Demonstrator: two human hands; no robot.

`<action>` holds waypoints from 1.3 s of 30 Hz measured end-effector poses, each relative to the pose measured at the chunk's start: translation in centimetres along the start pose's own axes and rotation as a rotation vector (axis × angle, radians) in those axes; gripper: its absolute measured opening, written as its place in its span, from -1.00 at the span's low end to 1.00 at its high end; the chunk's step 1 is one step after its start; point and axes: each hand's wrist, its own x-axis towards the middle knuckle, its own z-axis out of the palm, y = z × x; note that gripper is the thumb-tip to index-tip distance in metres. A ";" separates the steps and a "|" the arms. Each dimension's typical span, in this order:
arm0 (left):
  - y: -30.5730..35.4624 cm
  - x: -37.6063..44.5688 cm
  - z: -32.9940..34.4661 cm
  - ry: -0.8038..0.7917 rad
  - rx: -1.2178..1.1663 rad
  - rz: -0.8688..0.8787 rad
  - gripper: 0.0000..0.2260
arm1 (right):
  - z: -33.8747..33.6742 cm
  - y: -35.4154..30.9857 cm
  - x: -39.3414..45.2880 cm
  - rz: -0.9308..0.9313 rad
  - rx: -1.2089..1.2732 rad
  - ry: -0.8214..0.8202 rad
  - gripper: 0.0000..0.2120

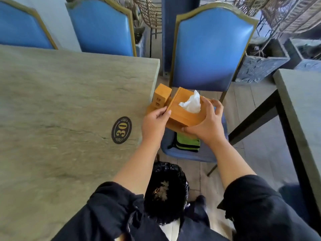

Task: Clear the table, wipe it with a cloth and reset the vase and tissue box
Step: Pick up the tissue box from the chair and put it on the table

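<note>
A wooden tissue box [184, 111] with a white tissue [192, 102] sticking out of its top hangs over the blue chair seat [189, 154], just past the table's right edge. My left hand [153, 124] grips its left side and my right hand [207, 122] grips its right side and near corner. A small wooden box [160, 96] with printed characters is attached at the tissue box's left. Under the box, a green cloth [188, 143] with black stripes lies on the chair seat. No vase is in view.
The grey stone-look table [66, 101] carries an oval "30" plaque [121, 129]. A black-lined waste bin [165, 188] stands on the floor below my arms. Blue chairs [210, 47] line the far side; a second table [302, 105] is at the right.
</note>
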 end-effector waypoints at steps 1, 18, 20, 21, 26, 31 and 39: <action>0.2 -0.9 -1.6 0.013 -0.008 0.011 -0.72 | 0.4 -1.2 -1.1 -0.014 0.002 0.003 0.05; -2.2 -10.1 -21.2 0.331 -0.145 -0.014 -0.79 | 10.1 -15.5 -11.7 -0.165 0.033 -0.185 0.09; -2.5 -10.0 -23.7 0.370 -0.179 -0.012 -0.81 | 11.9 -17.4 -12.1 -0.180 0.033 -0.206 0.09; -2.8 -9.7 -25.0 0.384 -0.201 -0.010 -0.84 | 13.0 -18.3 -12.3 -0.184 0.034 -0.215 0.09; -4.6 -7.3 -31.9 0.410 -0.263 -0.026 -0.93 | 19.3 -22.6 -12.6 -0.191 0.028 -0.222 0.09; -6.1 -2.5 -39.3 0.396 -0.292 -0.038 -0.94 | 26.8 -27.5 -11.3 -0.164 0.046 -0.204 0.12; -7.6 6.1 -47.3 0.411 -0.328 -0.028 -0.93 | 36.0 -33.3 -7.3 -0.134 0.065 -0.187 0.10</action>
